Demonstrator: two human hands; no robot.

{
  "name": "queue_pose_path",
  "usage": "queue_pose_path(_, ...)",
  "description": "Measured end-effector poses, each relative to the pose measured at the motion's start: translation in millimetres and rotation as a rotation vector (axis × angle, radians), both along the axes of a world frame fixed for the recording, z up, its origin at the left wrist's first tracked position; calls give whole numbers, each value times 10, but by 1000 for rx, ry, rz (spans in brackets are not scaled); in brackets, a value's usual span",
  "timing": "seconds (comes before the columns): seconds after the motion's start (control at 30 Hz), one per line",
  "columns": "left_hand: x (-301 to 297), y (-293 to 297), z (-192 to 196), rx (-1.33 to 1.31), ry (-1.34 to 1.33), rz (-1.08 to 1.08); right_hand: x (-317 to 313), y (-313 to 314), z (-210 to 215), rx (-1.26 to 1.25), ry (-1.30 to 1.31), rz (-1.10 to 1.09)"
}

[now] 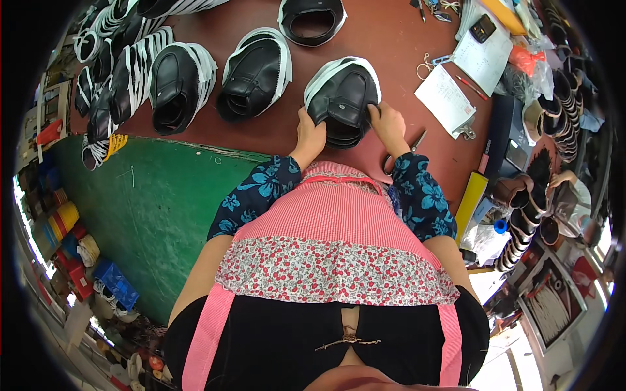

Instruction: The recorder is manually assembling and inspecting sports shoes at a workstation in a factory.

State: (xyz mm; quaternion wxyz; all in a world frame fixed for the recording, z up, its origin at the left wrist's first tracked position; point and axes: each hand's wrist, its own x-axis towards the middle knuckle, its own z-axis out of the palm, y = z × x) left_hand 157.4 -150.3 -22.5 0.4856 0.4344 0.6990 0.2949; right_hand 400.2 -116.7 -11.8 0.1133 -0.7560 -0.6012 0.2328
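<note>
In front of me on the red-brown tabletop lies a stack of black leather shoe uppers (342,98) with a white lining edge curving round its far side. My left hand (311,135) grips its left edge between thumb and fingers. At the right edge my right hand (389,124) is closed the same way. Part of the fingers of each hand is hidden by the leather. A pair of scissors (405,154) lies just right of my right wrist, partly behind my sleeve.
More stacks of uppers (256,75) stand to the left, and another upper (313,23) lies beyond. A clipboard with paper (445,101), a red pen (471,87) and a phone-like device (483,28) lie at the right. A green surface (156,202) adjoins the table at left.
</note>
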Motion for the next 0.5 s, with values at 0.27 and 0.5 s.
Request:
queue_pose_path(0.27, 73, 120, 320, 204, -2, -72, -892, 116, 783, 420, 191, 384)
queue_pose_path(0.5, 54, 49, 303, 277, 55, -165, -991, -24, 816, 315, 193, 278)
